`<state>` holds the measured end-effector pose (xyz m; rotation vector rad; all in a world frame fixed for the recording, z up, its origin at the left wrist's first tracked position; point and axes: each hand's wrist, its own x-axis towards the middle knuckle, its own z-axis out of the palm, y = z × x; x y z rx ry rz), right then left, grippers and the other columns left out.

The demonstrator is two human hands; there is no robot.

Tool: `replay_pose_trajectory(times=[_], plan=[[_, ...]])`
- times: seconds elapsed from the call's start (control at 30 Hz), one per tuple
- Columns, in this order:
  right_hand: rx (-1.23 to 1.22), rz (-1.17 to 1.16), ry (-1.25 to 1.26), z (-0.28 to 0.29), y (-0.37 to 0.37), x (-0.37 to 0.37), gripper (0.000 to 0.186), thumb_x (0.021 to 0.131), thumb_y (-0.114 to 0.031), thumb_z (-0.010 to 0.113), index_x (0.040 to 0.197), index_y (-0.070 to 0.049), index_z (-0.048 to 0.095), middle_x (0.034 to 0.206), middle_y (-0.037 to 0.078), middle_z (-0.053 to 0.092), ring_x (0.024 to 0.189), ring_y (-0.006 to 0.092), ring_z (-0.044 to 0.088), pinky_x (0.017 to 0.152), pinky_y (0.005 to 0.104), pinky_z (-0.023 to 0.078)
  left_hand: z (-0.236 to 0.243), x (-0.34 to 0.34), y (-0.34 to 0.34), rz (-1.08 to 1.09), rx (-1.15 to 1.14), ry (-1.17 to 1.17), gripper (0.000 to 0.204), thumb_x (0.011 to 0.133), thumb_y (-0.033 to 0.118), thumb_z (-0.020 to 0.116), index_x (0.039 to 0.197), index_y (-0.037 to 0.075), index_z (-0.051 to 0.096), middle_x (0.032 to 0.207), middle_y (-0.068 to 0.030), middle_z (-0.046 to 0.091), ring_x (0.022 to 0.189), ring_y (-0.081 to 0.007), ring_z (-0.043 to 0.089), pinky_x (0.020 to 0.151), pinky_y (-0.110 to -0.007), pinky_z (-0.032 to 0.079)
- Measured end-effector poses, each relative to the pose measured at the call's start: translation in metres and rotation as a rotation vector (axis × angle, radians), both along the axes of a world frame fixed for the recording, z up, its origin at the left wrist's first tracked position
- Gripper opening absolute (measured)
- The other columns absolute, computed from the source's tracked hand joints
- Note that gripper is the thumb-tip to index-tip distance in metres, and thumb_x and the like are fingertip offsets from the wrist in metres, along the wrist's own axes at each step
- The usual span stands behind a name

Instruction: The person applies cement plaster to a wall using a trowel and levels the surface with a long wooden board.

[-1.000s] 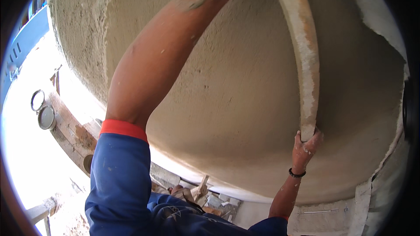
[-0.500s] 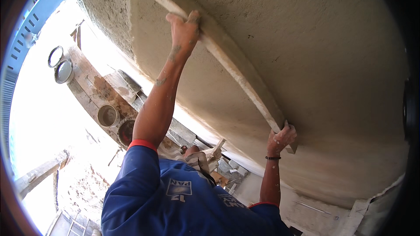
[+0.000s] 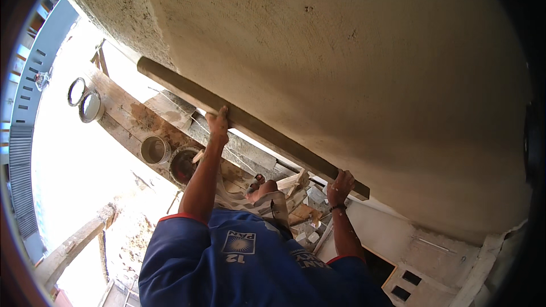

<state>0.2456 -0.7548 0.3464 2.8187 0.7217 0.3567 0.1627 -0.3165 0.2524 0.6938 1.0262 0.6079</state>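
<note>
A long, straight plasterer's straightedge [image 3: 273, 141] slants from upper left to lower right in front of me. My left hand [image 3: 218, 124] is closed round its edge left of the middle. Near the lower right end, my right hand [image 3: 340, 187] also grips it. Beyond the bar rises a wall with smooth, damp-looking plaster [image 3: 318, 57]; a coarser patch [image 3: 116, 14] lies at its upper left. I cannot tell whether the bar touches the wall.
Wooden scaffold planks [image 3: 119, 102] run below on the left. On them stand a grey bucket [image 3: 154, 150], a dark tub [image 3: 184, 166] with a handled tool, and a bucket with pale contents [image 3: 91, 107]. A timber pole [image 3: 74, 244] juts out at lower left. Rubble [image 3: 310, 216] lies below.
Both hands have brought the straightedge down the wall toward my body, the left hand farther than the right. The bar's left end now shows. My grip stays closed.
</note>
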Motion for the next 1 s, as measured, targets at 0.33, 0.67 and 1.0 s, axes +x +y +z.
replay_pose_trajectory(times=[0.33,0.67,1.0], plan=[[-0.047,0.014,0.214,0.146,-0.059,-0.081,0.049,0.064,0.000,0.064,0.110,-0.005,0.051,0.112,0.013,0.044,0.108,0.0341,0.043,0.088,0.0497,0.035,-0.052,-0.073,-0.102,-0.319,-0.477,0.324,0.030,0.083,0.026,0.065,0.091,0.000,0.054,0.078,-0.0095,0.057,0.060,-0.0224,0.057,0.051,-0.039,0.048],[0.027,0.031,0.250,0.274,-0.043,-0.101,0.047,0.077,-0.004,0.067,0.119,-0.007,0.049,0.131,0.020,0.036,0.128,0.0448,0.031,0.101,0.0547,0.035,-0.059,-0.090,-0.185,-1.000,0.930,0.282,0.070,0.066,0.030,0.080,0.120,0.000,0.046,0.103,-0.0190,0.061,0.096,-0.0350,0.061,0.080,-0.040,0.051],[0.483,-0.611,0.455,0.186,-0.105,-0.179,0.043,0.085,-0.015,0.061,0.125,-0.005,0.051,0.123,0.019,0.050,0.114,0.0321,0.050,0.095,0.0437,0.041,-0.018,-0.044,-0.276,-0.576,-1.053,-0.330,0.045,0.084,0.027,0.060,0.121,0.004,0.049,0.107,-0.0169,0.061,0.095,-0.0320,0.062,0.084,-0.037,0.050]])
